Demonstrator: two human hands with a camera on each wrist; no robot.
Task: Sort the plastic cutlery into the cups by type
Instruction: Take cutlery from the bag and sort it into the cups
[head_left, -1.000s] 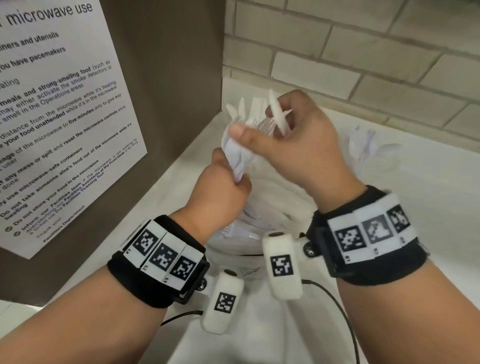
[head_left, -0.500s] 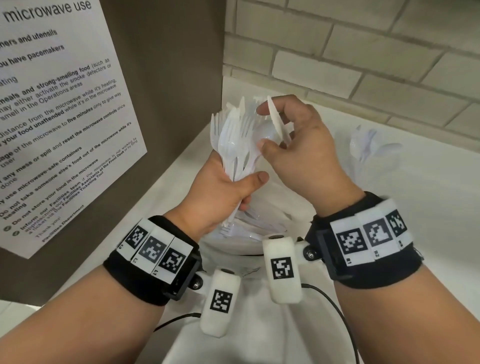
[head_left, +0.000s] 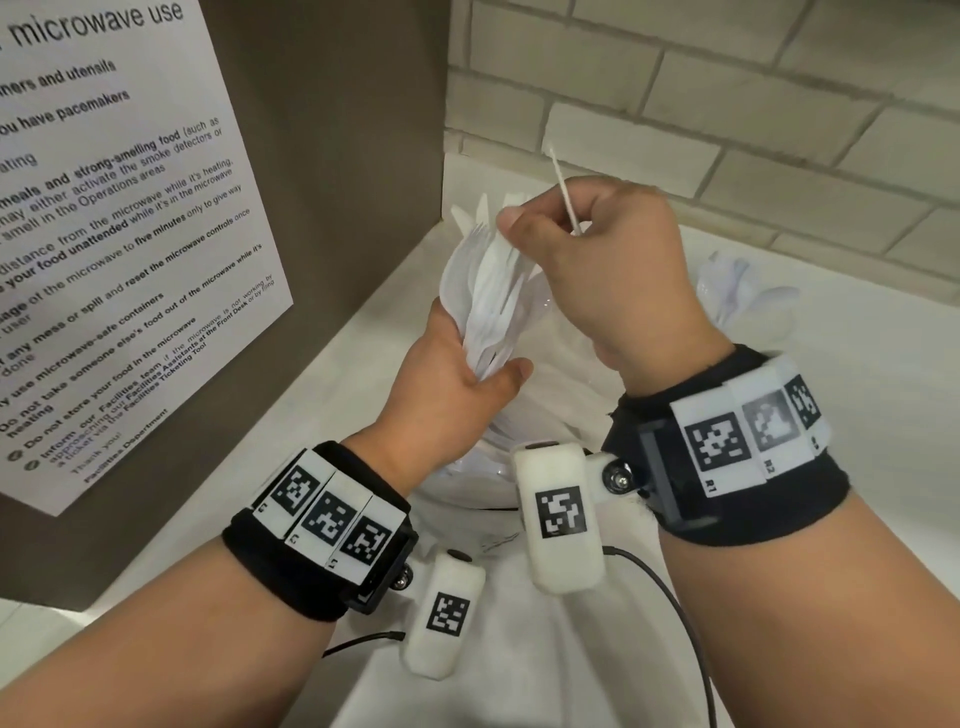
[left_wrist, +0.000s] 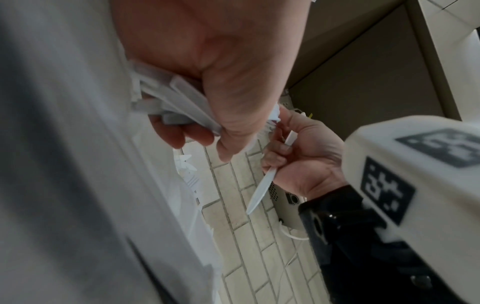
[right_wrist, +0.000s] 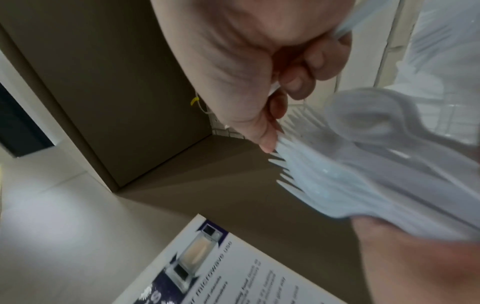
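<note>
Raised right hand (head_left: 597, 260) grips knife (head_left: 563, 192); left hand (head_left: 447, 384) clutches forks (head_left: 493, 291) beside "microwave use" notice (head_left: 104, 208).

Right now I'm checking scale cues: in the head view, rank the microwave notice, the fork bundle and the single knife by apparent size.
1. microwave notice
2. fork bundle
3. single knife, partly hidden in the right hand; unsure.

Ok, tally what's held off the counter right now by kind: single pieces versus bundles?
Single knife, in the right hand: 1
Bundle of mixed cutlery, in the left hand: 1 (its pieces overlap too much to count)
Total: 2
</note>
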